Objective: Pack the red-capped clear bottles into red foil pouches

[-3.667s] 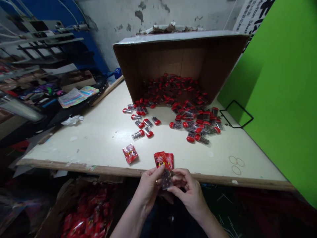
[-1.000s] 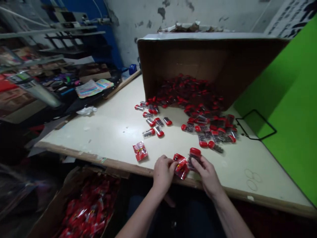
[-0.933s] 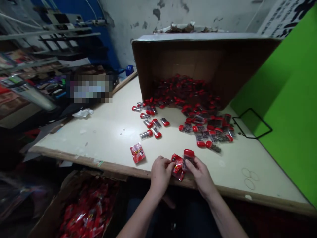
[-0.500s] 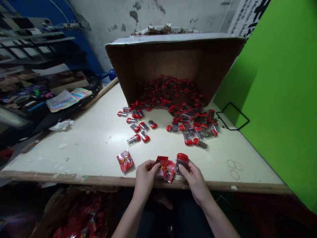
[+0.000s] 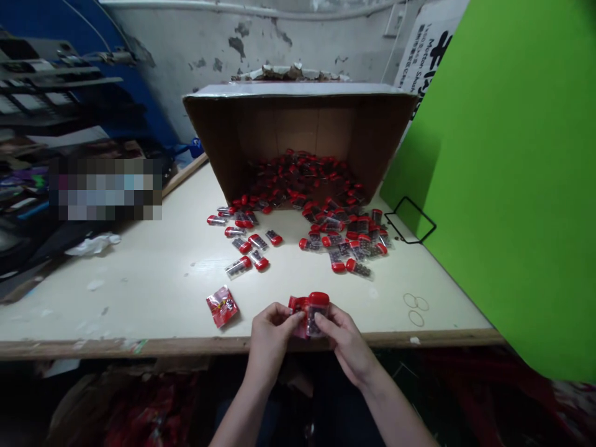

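With my left hand [image 5: 270,338] I pinched the red foil sachet [image 5: 294,312] firmly between thumb and fingers, while my right hand [image 5: 342,349] gripped the red-capped clear tube [image 5: 318,313] steadily against it, both held close together just over the front edge of the cream table [image 5: 139,298].

Bright red caps on clear tubes [image 5: 338,266], dark speckles showing through! A glossy red foil packet [image 5: 222,306] flashes on the cream tabletop [image 5: 139,292], with a brown cardboard box [image 5: 298,105] up top and a vivid green board [image 5: 503,155] blazing across the right of the frame!
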The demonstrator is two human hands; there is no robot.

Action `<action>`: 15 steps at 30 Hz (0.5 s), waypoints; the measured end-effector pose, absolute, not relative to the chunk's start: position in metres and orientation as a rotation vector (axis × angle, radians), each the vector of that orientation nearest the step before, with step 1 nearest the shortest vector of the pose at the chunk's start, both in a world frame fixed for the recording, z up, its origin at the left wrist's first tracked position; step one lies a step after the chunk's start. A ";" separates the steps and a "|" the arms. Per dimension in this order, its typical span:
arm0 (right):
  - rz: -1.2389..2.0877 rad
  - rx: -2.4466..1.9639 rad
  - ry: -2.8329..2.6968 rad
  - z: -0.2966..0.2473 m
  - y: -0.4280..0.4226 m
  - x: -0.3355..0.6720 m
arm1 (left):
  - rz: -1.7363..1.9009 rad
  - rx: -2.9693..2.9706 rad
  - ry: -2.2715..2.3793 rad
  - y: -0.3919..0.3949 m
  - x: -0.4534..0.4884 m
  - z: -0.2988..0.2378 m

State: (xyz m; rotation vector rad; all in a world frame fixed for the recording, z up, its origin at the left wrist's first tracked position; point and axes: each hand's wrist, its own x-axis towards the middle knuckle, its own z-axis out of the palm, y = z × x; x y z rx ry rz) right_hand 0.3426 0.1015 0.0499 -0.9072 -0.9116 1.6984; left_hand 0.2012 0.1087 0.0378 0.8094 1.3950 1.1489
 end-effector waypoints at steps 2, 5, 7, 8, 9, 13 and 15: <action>1.725 -0.901 -0.924 0.050 0.105 0.345 | 1.115 0.747 1.309 0.106 0.202 0.038; 1.711 -0.889 -1.043 0.051 0.110 0.348 | 1.065 0.702 1.211 0.103 0.199 0.040; 1.674 -0.893 -1.175 0.052 0.113 0.349 | 1.027 0.725 1.176 0.101 0.197 0.041; 1.651 -0.906 -1.243 0.053 0.114 0.350 | 1.009 0.744 1.167 0.101 0.196 0.042; 1.625 -0.925 -1.304 0.053 0.116 0.351 | 0.999 0.758 1.164 0.102 0.195 0.042; 1.485 -1.021 -1.384 0.052 0.117 0.356 | 1.067 0.629 1.180 0.106 0.196 0.039; 1.429 -1.058 -1.338 0.052 0.112 0.359 | 1.124 0.480 1.190 0.110 0.197 0.038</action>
